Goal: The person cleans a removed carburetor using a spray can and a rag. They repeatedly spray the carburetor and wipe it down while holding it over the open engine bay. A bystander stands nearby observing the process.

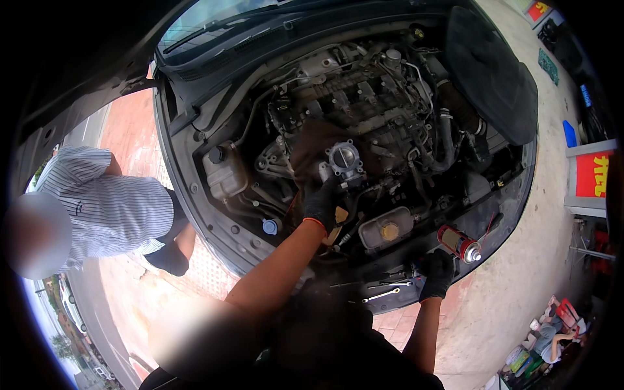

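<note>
Wrenches (382,295) lie before the throttle body (345,158), left of the spray can (459,244).

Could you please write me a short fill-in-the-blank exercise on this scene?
1. The left hand holds a round throttle body that looks made of ____.
2. The right hand wears a glove coloured ____.
3. The round cap nearest the left forearm is coloured ____.
4. The shirt of the other person beside the car is patterned with ____.

Missing words: metal; black; blue; stripes.
</note>
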Demonstrator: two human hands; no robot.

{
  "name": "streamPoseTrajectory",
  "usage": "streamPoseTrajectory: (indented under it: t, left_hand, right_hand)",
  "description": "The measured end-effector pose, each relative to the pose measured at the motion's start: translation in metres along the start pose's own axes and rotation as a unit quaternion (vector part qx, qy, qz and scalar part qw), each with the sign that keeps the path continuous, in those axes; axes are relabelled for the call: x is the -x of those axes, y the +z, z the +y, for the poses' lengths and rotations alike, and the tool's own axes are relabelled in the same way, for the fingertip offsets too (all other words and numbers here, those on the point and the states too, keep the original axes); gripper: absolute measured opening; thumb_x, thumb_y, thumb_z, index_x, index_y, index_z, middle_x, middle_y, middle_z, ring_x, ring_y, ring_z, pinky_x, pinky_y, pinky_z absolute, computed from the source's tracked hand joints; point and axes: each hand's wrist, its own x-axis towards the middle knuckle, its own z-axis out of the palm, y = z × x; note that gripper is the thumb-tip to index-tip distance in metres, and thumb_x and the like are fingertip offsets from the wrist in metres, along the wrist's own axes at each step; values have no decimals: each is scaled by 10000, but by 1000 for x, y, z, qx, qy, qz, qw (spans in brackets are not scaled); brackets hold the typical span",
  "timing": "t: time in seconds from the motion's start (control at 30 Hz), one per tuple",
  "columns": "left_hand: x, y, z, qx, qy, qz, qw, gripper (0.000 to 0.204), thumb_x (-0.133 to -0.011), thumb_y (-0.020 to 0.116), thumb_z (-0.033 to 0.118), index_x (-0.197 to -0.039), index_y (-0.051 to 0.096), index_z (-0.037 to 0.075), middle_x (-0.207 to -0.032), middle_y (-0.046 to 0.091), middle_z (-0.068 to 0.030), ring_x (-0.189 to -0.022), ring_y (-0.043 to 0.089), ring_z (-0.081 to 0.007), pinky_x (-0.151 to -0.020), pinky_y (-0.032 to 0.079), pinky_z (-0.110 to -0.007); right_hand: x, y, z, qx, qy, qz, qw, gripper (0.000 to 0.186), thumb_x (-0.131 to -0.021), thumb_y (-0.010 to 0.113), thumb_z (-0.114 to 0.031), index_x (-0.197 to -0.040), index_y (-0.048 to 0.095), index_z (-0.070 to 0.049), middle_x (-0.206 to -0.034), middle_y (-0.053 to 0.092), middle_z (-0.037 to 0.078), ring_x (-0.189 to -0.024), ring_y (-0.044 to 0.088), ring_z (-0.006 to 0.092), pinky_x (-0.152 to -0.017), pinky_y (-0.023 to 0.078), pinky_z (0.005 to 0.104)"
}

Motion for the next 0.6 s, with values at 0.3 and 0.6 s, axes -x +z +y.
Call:
streamPoseTrajectory:
  t: [0.3, 0.6]
  left_hand:
    - [10, 23, 29, 13, -18, 82, 996, 520, -891, 779, 153, -1296, 490, 3, -1175, 618, -156, -937, 680, -230, -691, 595, -337]
    - [4, 24, 37, -70, -44, 140, 987, 505, -895, 780, 255, -1252, 547, -17, -1115, 671, -126, -891, 685, -194, -710, 574, -323]
  right_hand:
    - [-41, -56, -8, 81, -265, 158, 948, 792, -809, 785, 1, -1502, 402, -11, -1394, 533, 175, -1139, 614, 277, -968, 560, 390]
    - [-79, -6, -107, 39, -383, 138, 913, 754, -822, 793, -153, -1464, 434, 10, -1276, 615, 165, -1092, 639, 255, -1002, 512, 383]
